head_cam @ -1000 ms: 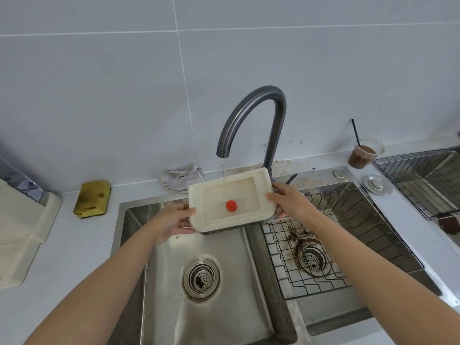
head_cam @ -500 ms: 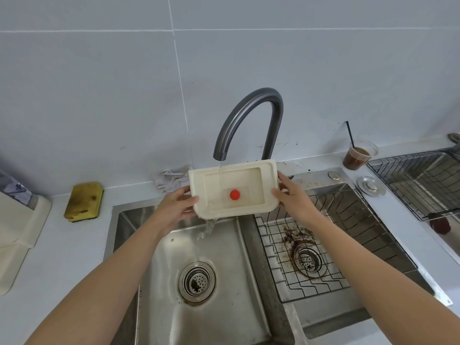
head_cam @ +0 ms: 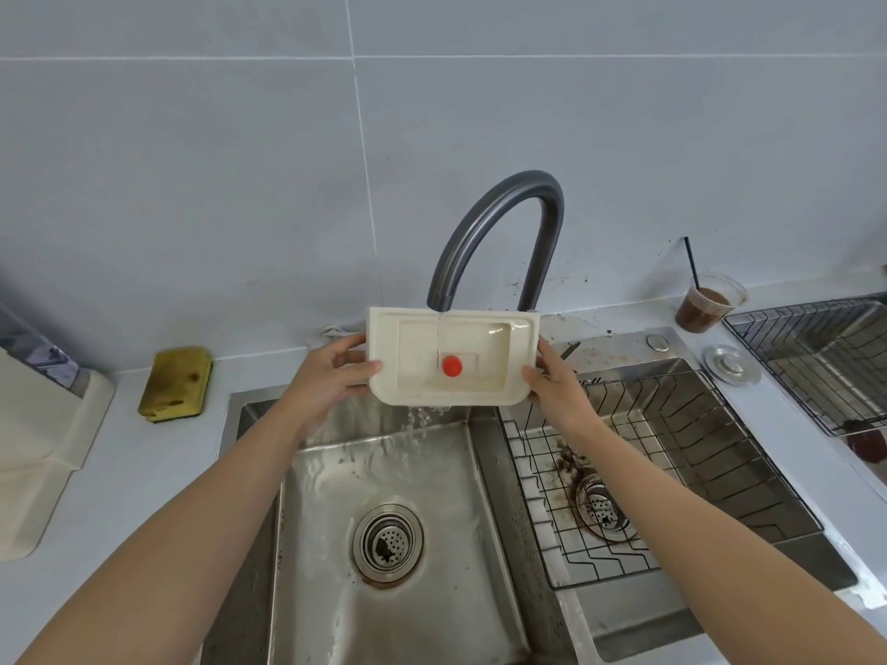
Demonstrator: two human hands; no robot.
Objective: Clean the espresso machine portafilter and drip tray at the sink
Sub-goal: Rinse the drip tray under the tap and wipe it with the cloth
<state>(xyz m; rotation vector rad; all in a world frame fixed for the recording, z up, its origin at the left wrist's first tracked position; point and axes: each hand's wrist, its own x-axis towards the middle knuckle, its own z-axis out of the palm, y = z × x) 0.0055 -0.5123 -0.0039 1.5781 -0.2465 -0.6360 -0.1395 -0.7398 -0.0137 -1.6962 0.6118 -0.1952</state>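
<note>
Drip tray (head_cam: 519, 350) tipped steeper beneath faucet (head_cam: 494, 204) — sponge (head_cam: 175, 383) left, cup (head_cam: 705, 309) right.

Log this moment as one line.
rinsing | drip tray tilted under faucet | left hand grips tray | right hand grips tray

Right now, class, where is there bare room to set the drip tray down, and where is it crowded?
Free: the counter between sponge, white appliance and left basin; that basin's wet floor around the drain. Crowded: the right basin holds a wire rack; a cup and stopper sit behind it.
</note>
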